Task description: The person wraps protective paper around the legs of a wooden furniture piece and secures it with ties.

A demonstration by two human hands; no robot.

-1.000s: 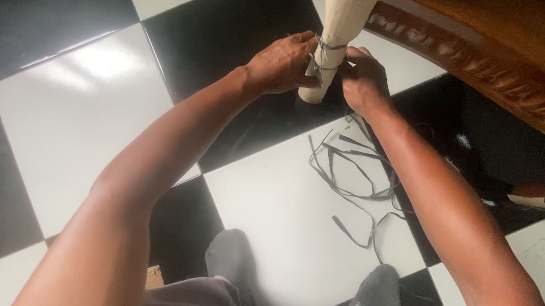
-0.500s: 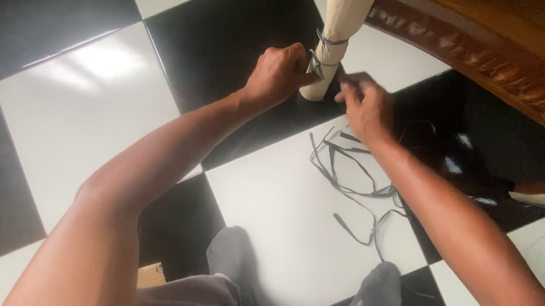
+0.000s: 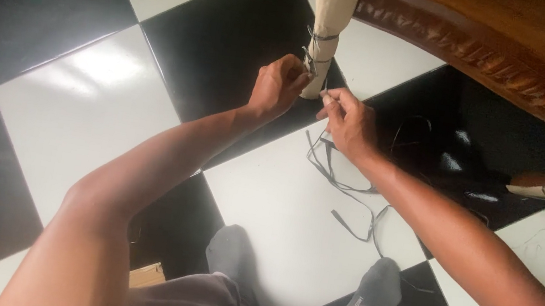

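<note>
Both hands drop lower since the earlier frame. Our left hand [image 3: 277, 89] pinches the grey strap [image 3: 316, 57] tied round the paper-wrapped furniture leg [image 3: 326, 21]; our right hand [image 3: 348, 121] grips a loose grey strap [image 3: 328, 165] lying near right. Risk: slack lets the knot slip down the tapered leg.

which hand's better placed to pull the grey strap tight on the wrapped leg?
Right, probably. The right hand pinches a strap end beside the paper-wrapped leg; the left hand rests at the tied strap, steadying it.
</note>
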